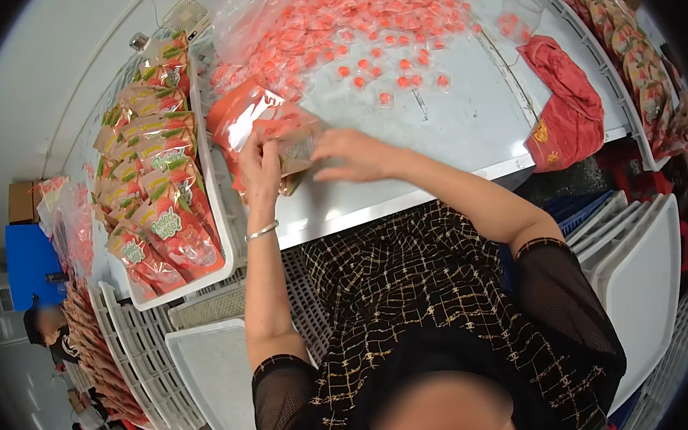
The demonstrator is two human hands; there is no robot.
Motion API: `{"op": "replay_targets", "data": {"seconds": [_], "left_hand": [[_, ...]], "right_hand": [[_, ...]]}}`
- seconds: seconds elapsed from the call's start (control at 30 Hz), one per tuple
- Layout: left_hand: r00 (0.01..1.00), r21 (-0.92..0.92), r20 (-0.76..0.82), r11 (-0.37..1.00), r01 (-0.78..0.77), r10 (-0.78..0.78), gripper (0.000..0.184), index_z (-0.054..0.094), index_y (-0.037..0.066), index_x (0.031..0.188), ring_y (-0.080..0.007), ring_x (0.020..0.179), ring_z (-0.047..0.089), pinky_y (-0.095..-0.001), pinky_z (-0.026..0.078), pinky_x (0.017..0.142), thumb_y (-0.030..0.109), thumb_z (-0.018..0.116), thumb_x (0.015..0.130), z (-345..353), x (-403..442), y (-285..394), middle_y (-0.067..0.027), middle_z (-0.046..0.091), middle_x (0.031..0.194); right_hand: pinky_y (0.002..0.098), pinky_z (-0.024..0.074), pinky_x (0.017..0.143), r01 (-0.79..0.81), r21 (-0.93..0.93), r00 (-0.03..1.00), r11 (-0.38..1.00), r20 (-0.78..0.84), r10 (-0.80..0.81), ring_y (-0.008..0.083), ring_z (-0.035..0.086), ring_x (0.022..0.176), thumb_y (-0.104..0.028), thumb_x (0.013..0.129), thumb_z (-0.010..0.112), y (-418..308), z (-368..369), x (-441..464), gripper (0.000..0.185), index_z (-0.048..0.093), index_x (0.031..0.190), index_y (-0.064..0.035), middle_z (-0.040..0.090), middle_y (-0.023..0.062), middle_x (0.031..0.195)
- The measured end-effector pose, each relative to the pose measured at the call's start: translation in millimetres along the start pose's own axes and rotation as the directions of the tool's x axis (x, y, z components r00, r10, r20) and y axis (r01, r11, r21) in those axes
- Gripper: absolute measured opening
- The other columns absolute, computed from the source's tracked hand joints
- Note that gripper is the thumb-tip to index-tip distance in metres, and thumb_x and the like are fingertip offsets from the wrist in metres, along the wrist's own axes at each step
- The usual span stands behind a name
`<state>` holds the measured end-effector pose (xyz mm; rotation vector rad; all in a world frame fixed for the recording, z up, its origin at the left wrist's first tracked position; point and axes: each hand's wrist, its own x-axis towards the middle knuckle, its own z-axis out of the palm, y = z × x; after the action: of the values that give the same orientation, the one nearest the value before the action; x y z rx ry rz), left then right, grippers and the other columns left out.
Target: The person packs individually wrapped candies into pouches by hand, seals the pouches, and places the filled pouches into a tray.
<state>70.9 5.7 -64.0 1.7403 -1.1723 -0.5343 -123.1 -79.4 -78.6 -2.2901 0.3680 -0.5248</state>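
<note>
Red and glossy, a red pouch (243, 119) leans at eleven o'clock on the white desk (480, 144), its near end between your two hands. Your left hand (260, 161), a silver bangle (262, 231) at its wrist, has its fingers bent and closed on the pouch near the clear panel. Your right hand (349, 155) faces it from the three o'clock side, fingers loosely parted and slightly blurred at the pouch's edge; whether they touch it you cannot tell from this angle, and no object shows in their grip.

At twelve o'clock, a broad heap of clear-wrapped red sweets (376, 6) covers the far part of the desk, strays scattered on its near side, with a sheet of clear plastic (243, 17) at its eleven o'clock edge. Between one and two o'clock, a clear cup (521, 15) lies near the desk's far side, some red pieces in it. A crumpled red cloth (566, 104) drapes over the near edge at two o'clock.

Just beside your pouch, at ten o'clock, a white tray (208, 157) carries rows of printed pouches (171, 220). Another loaded tray (592, 30) stands past the cloth at two. Between three and four o'clock, empty-faced white trays (643, 272) lean stacked below desk height.
</note>
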Motion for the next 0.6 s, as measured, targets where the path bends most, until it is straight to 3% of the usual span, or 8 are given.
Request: {"op": "replay_targets", "data": {"seconds": [0.03,0.1,0.17,0.2,0.27,0.33,0.43,0.6], "left_hand": [[0.998,-0.098,0.004,0.994,-0.054,0.055,0.015,0.051,0.001,0.075,-0.0068,0.061,0.047,-0.0228,0.039,0.056,0.011,0.051,0.086,1.6,-3.1,-4.5,0.0000,0.049,0.064],[0.989,-0.171,-0.026,0.975,-0.145,0.142,0.016,0.046,0.002,0.073,-0.0075,0.070,0.050,-0.0231,0.043,0.070,0.008,0.050,0.088,6.2,-17.5,10.0,0.0004,0.047,0.067],[0.990,-0.234,0.000,0.963,-0.135,0.139,0.018,0.046,0.003,0.072,-0.0075,0.073,0.050,-0.0231,0.043,0.073,0.009,0.050,0.088,5.7,-29.3,21.2,0.0006,0.047,0.069],[0.990,-0.291,0.028,0.949,-0.123,0.137,0.019,0.046,0.003,0.072,-0.0075,0.075,0.049,-0.0231,0.042,0.077,0.009,0.051,0.089,5.6,-33.6,23.8,0.0008,0.047,0.071],[0.987,-0.339,0.055,0.933,-0.123,0.150,0.019,0.049,0.004,0.074,-0.0058,0.071,0.044,-0.0214,0.039,0.072,0.013,0.053,0.090,12.4,-41.6,27.2,0.0018,0.049,0.072],[0.983,-0.388,0.082,0.914,-0.119,0.163,0.019,0.052,0.004,0.077,-0.0040,0.067,0.039,-0.0196,0.037,0.067,0.017,0.054,0.091,20.1,-49.4,32.7,0.0028,0.051,0.074],[0.990,-0.402,0.128,0.910,0.104,-0.057,0.024,0.049,0.008,0.073,-0.0036,0.065,0.038,-0.0193,0.033,0.061,0.021,0.056,0.092,26.2,-63.3,49.5,0.0055,0.048,0.070],[1.000,-0.426,0.020,0.905,0.009,-0.001,0.022,0.051,0.007,0.073,-0.0041,0.069,0.041,-0.0188,0.034,0.064,0.018,0.055,0.092,10.3,-71.8,28.6,0.0039,0.051,0.074]], "right_hand": [[0.0384,0.0386,0.091,-0.069,0.342,0.998,0.937,0.035,0.061,0.0241,0.053,0.105,-0.020,0.077,0.068,5.0,-11.1,-2.3,0.023,0.065,0.098,-0.0092,0.062,0.0056,0.103],[0.0351,0.0399,0.091,-0.203,0.317,0.884,0.927,-0.347,0.312,0.0258,0.056,0.101,-0.029,0.080,0.066,29.5,-52.2,-5.3,0.028,0.065,0.099,-0.0085,0.063,0.0071,0.106],[0.0416,0.0450,0.082,-0.319,-0.281,0.756,0.905,-0.652,0.064,0.0223,0.056,0.104,-0.043,0.076,0.066,90.3,-80.2,-10.7,0.041,0.064,0.103,-0.0117,0.062,0.0075,0.109],[0.0416,0.0450,0.082,-0.322,-0.279,0.752,0.905,-0.655,0.065,0.0223,0.056,0.104,-0.043,0.076,0.066,97.2,-76.2,-18.1,0.041,0.064,0.103,-0.0117,0.062,0.0075,0.109],[0.0574,0.0294,0.096,-0.613,-0.519,0.747,0.595,-0.627,0.223,0.0315,0.038,0.123,-0.043,0.079,0.063,104.4,-66.9,-30.3,0.049,0.055,0.116,-0.0121,0.047,0.0106,0.128],[0.0614,0.0260,0.096,-0.595,-0.561,0.789,0.575,-0.543,0.287,0.0332,0.033,0.126,-0.044,0.079,0.062,108.8,-51.9,-39.0,0.053,0.051,0.121,-0.0136,0.043,0.0108,0.131],[0.0652,0.0215,0.097,-0.540,-0.591,0.839,0.599,-0.432,0.330,0.0331,0.030,0.129,-0.045,0.080,0.060,102.9,-25.2,-52.6,0.057,0.048,0.127,-0.0159,0.040,0.0114,0.133],[0.0545,0.0272,0.100,-0.522,-0.428,0.839,0.738,-0.415,0.352,0.0264,0.040,0.124,-0.040,0.087,0.053,79.0,-44.9,-71.7,0.048,0.050,0.128,-0.0129,0.049,0.0118,0.127]]}}
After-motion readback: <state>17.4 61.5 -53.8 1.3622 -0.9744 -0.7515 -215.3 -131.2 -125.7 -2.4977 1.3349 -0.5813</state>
